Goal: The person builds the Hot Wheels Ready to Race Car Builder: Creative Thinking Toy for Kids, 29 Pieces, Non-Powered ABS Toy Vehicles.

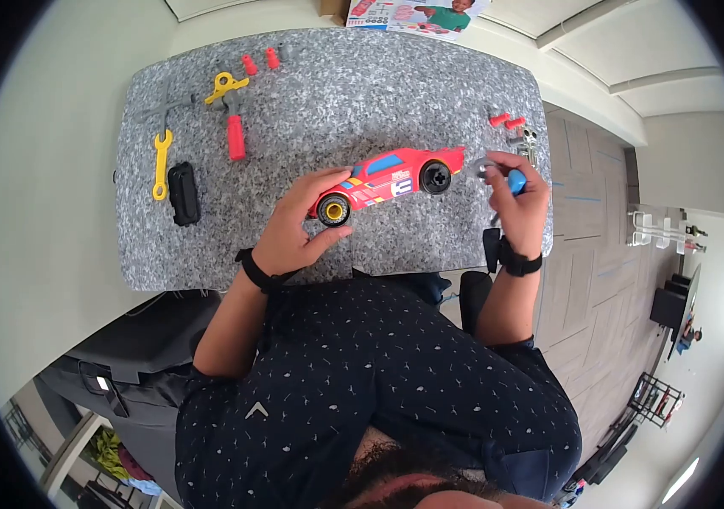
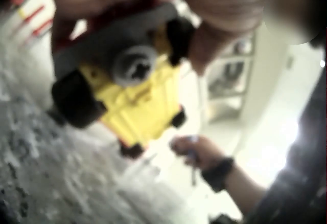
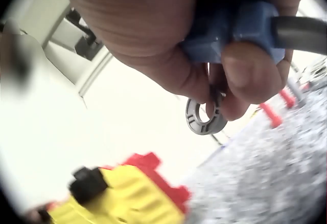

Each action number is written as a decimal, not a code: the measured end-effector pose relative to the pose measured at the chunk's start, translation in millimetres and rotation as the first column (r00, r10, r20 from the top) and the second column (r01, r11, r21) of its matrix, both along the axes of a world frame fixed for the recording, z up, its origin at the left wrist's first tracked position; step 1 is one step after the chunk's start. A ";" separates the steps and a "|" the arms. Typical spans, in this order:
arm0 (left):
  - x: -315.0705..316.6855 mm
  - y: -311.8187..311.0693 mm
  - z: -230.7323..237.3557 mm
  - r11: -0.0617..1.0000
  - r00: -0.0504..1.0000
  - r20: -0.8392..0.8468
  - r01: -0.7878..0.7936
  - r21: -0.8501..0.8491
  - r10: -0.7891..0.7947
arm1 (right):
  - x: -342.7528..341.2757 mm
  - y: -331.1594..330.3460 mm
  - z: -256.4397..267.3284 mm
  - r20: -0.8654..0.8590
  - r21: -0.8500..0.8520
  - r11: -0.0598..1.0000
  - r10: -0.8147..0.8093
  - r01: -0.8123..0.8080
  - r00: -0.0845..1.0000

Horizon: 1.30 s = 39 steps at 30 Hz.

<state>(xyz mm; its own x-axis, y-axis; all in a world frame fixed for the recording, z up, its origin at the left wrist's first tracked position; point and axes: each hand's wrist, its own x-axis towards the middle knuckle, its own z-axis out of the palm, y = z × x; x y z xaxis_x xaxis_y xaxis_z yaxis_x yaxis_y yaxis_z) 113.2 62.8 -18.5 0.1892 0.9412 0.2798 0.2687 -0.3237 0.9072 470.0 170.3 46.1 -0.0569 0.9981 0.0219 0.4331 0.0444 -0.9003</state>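
Toy car (image 1: 389, 176), one, red with blue windows; over the middle of the table (image 1: 430, 93), towards the near edge, with the left hand (image 1: 296, 222) at its left end
Condition: judged well advanced; front wheel (image 1: 334, 210) and rear wheel (image 1: 436, 176) on the visible side in place, yellow underside (image 2: 134, 112) on, grey screw head (image 2: 135, 68) seated in it; wheels of the opposite side not clear enough to confirm
Outstanding, as judged: the front wheel has a yellow centre, the rear one a bare black centre; the grey ring (image 3: 196, 126) is off the car; red pegs (image 1: 499, 120) and a silver part (image 1: 529, 146) lie loose at right, a black part (image 1: 183, 194) loose at left
Orientation: nose to the left and slightly near, tail to the right; long axis left to right, tilted so the right end lies farther; numbered side up, underside towards the near side
Left fingers: curled over the car's front, thumb apart on the near side, gripping
Right hand (image 1: 523, 206): right of the tail, apart from it; fingertips pinching the grey ring, blue-handled tool (image 3: 255, 25) tucked within the same grip; exact hold on the tool partly hidden
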 end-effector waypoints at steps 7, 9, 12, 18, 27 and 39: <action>-14.6 3.0 2.6 0.991 0.991 -0.008 0.130 0.008 -0.130 | -115.7 -18.7 32.2 0.091 0.225 0.629 0.747 -0.744 0.659; -16.6 0.8 -1.4 0.991 0.991 -0.021 0.133 0.007 -0.133 | -136.4 -22.7 25.5 0.153 0.152 0.610 0.763 -0.778 0.628; -18.7 -2.6 -7.0 0.991 0.991 -0.014 0.131 -0.021 -0.132 | -145.6 -23.8 18.2 0.187 0.112 0.602 0.769 -0.791 0.611; -17.5 2.8 -0.5 0.989 0.989 0.007 0.148 0.025 -0.148 | -138.8 -26.1 21.1 0.162 0.165 0.635 0.737 -0.754 0.656; -14.0 0.6 0.1 0.993 0.993 0.018 0.114 -0.008 -0.114 | -139.3 -36.9 13.8 0.262 0.212 0.633 0.697 -0.745 0.667; -2.6 -2.9 -13.3 0.999 0.999 -0.020 -0.028 0.031 0.029 | -147.1 -48.8 -2.2 0.265 0.281 0.712 0.587 -0.644 0.765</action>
<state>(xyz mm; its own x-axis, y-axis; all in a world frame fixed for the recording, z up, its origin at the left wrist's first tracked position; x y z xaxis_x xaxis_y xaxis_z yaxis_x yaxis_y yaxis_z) 110.6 59.9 -31.8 0.1688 0.9373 0.3050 0.2968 -0.3434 0.8910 322.9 121.5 43.9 -0.6865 0.6685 0.2861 0.3236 0.6332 -0.7031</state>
